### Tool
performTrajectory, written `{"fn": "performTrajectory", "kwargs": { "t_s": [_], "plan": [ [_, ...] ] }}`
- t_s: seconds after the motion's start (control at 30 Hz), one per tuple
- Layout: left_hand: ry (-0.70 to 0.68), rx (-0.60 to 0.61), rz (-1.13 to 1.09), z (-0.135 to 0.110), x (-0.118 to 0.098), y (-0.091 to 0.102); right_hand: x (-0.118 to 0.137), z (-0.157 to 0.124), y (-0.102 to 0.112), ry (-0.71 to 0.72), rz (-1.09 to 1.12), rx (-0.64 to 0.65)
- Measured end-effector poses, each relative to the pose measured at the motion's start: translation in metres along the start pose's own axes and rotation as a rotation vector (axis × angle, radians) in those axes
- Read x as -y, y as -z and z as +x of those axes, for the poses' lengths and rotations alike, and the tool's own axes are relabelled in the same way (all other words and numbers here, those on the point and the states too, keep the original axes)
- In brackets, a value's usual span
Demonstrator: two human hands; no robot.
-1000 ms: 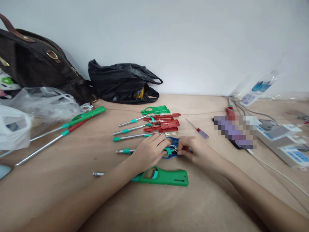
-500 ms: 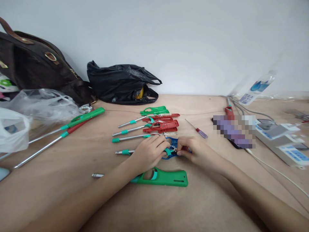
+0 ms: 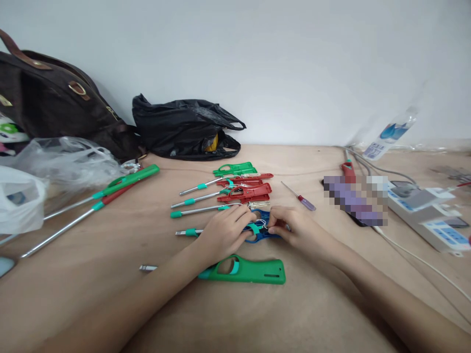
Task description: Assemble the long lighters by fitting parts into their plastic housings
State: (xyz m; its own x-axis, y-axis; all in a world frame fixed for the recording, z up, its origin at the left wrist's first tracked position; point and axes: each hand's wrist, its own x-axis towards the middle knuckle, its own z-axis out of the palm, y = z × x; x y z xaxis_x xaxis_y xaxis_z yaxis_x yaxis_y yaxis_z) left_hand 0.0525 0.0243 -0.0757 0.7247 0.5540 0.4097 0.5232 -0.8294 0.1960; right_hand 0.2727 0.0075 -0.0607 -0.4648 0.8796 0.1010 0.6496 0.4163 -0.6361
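A blue lighter shell (image 3: 262, 226) with a long metal nozzle lies open on the wooden table (image 3: 110, 274). My left hand (image 3: 226, 233) presses down on its left part, fingers curled over the teal trigger. My right hand (image 3: 294, 228) pinches at thin white wires and a small part in the middle of the shell. What the right fingertips hold is too small to name. Just in front of my hands lies a green lighter (image 3: 245, 271), partly under my left forearm.
Behind my hands lie several red and green lighter shells (image 3: 245, 189) with metal nozzles, and a small screwdriver (image 3: 300, 197). Two long lighters (image 3: 110, 189), plastic bags (image 3: 55, 162), a black bag (image 3: 184, 127) and a brown handbag (image 3: 55, 103) are to the left. A power strip (image 3: 427, 211) and cables lie right.
My right hand's fingertips have shifted slightly left toward the middle of the blue shell. The left hand stays pressed on it.
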Motion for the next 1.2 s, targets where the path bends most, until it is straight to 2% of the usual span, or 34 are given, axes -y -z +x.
{"fn": "performTrajectory", "kwargs": {
  "t_s": [0.13,0.37,0.5,0.7,1.03,1.2],
  "plan": [
    [0.000,0.000,-0.018,0.0003,0.0006,0.0025,-0.0021,0.0005,-0.0007,-0.009,0.004,0.002],
    [0.065,0.101,-0.101,0.0010,0.0038,0.0088,0.0007,0.0004,0.0008,-0.019,0.029,0.004],
    [0.103,0.128,-0.052,0.0028,0.0002,0.0070,0.0007,0.0006,0.0008,-0.018,0.024,-0.001],
    [0.068,0.154,0.039,0.0039,-0.0034,0.0038,-0.0026,0.0012,-0.0008,-0.024,0.045,0.010],
    [0.324,0.063,-0.353,0.0066,-0.0009,0.0087,-0.0008,0.0005,-0.0014,-0.047,0.010,0.006],
    [0.320,0.044,-0.389,0.0074,-0.0016,0.0100,0.0030,-0.0002,0.0004,-0.077,-0.013,0.026]
  ]
}}
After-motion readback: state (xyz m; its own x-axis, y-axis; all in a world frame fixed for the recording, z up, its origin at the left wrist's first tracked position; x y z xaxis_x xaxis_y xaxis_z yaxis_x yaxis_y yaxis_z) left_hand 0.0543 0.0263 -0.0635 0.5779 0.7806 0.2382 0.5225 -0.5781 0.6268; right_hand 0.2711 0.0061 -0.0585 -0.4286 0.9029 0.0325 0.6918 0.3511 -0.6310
